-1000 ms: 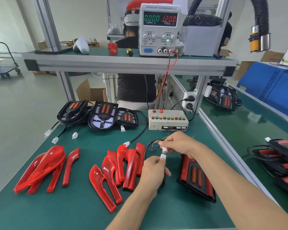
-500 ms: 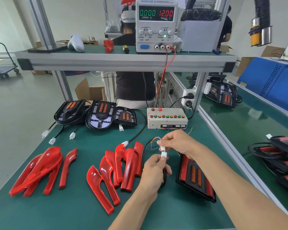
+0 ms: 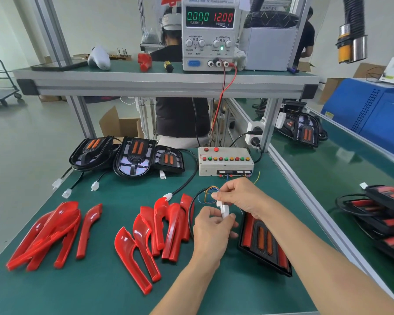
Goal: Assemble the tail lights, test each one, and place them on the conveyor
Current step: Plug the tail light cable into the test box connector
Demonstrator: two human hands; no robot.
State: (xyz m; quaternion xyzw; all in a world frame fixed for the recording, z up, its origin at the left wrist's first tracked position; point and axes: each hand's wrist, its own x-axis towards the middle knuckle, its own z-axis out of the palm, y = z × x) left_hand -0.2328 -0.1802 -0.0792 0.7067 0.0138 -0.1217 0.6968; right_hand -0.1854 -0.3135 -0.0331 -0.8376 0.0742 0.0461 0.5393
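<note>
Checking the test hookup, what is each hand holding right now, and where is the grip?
The left hand pinches a white connector by its body; the right hand pinches the mating white plug at its wire end.

Pale walls [image 3: 96,21] and a glossy grey-green floor [image 3: 32,142] surround an aluminium-framed bench [image 3: 168,84]; a trolley [image 3: 0,87] stands left.

Three black housings [image 3: 135,156] sit at the back of the bench and one tail light [image 3: 263,244] lies by the hands. Red lenses lie in two heaps, the exact count unclear: about five at left [image 3: 52,233], about six in the middle [image 3: 162,226]. One tester box [image 3: 224,163]; one power supply [image 3: 208,32].
</note>
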